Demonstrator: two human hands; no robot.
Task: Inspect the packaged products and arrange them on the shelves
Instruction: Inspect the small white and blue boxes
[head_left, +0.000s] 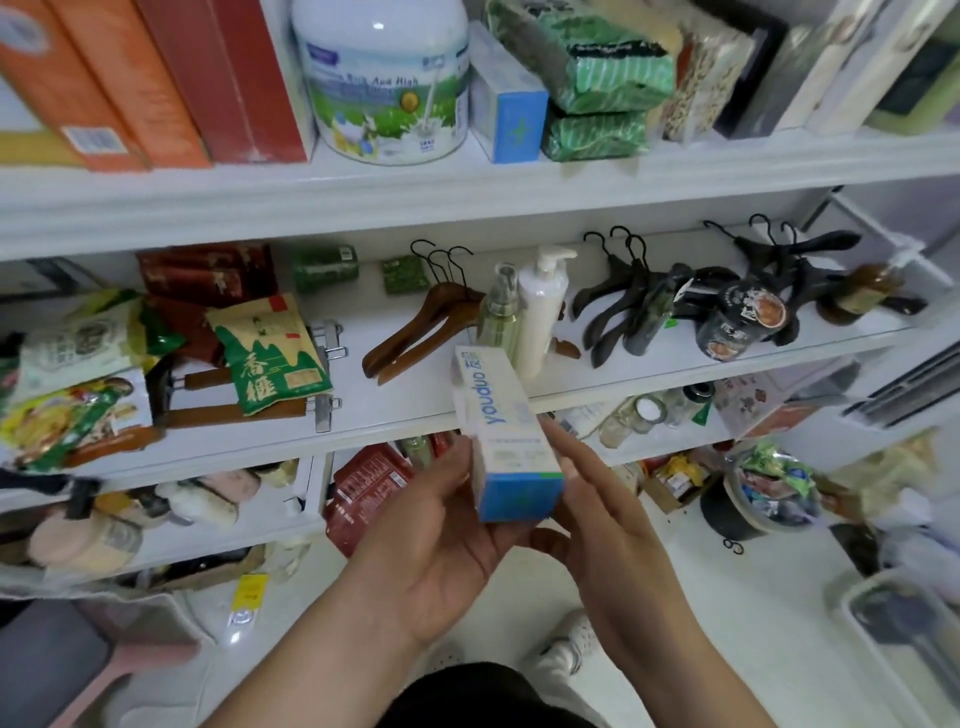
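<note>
A person stands before white shelves (467, 202), holding a long white carton (501, 415) with a blue end and the word "youduo" printed in blue along its side. The left hand (441, 545) cups the carton from below and on its left, fingers curled against it. The right hand (608, 514) lies flat along the carton's right side, fingers straight and touching it. The carton tilts away from the viewer, its far end overlapping the edge of the middle shelf.

Just behind the carton on the middle shelf stand a pale green spray bottle (501, 312) and a white pump bottle (543, 312), side by side. Brown wooden hangers (415, 327) lie to their left, black hangers (618, 301) to their right. Further left lies a green and cream bag (270, 353) printed with Chinese characters.

On the top shelf sit a white milk powder tin (384, 83), a similar white and blue carton (506, 98), and two stacked green packets (597, 88)
</note>
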